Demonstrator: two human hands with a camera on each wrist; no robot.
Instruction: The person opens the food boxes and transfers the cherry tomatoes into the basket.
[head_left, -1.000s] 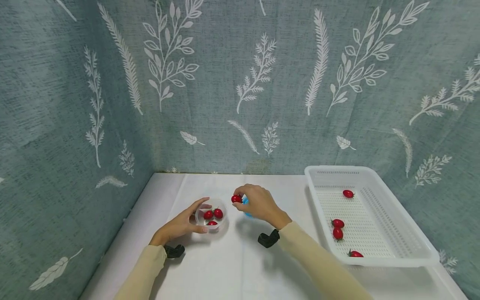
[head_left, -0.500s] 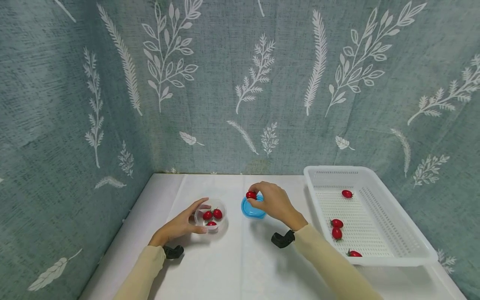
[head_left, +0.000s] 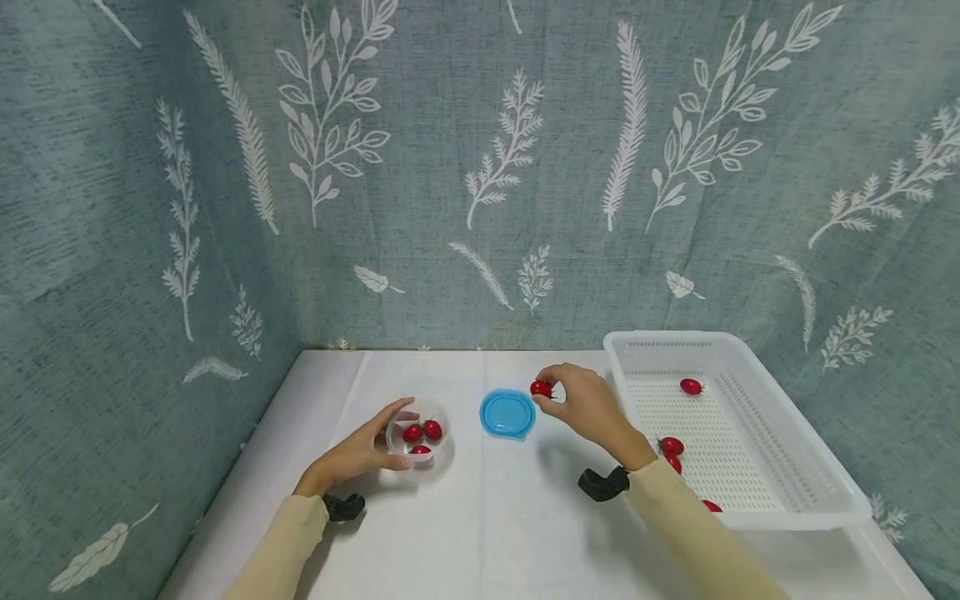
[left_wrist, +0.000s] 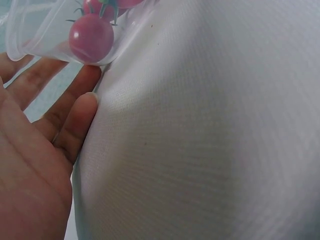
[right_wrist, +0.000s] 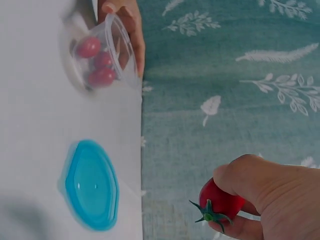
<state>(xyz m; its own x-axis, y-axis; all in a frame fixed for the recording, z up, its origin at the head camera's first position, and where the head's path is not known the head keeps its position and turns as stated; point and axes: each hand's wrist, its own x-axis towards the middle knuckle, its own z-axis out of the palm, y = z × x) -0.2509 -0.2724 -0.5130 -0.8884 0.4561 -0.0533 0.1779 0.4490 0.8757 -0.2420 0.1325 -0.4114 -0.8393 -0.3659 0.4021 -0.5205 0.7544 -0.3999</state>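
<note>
A small clear plastic container (head_left: 442,408) with three red cherry tomatoes (head_left: 412,432) in it stands on the white table at left centre. My left hand (head_left: 358,450) holds it from the left, fingers at the far side and thumb at the near side. In the left wrist view, fingertips touch the container wall (left_wrist: 50,30). My right hand (head_left: 592,408) pinches another cherry tomato (head_left: 541,389) between thumb and fingers, above the table right of the blue lid (head_left: 507,414). Its green stem end shows in the right wrist view, where the tomato (right_wrist: 220,199) is partly covered by the thumb.
A white perforated plastic basket (head_left: 750,442) stands on the right of the table with several cherry tomatoes (head_left: 691,387) in it; the right forearm covers part of its near left side. A patterned grey-green cloth (head_left: 450,167) hangs behind the table.
My right hand has moved right with the cherry tomato, from beside the container past the blue lid, which is now uncovered. The left hand and container have stayed put.
</note>
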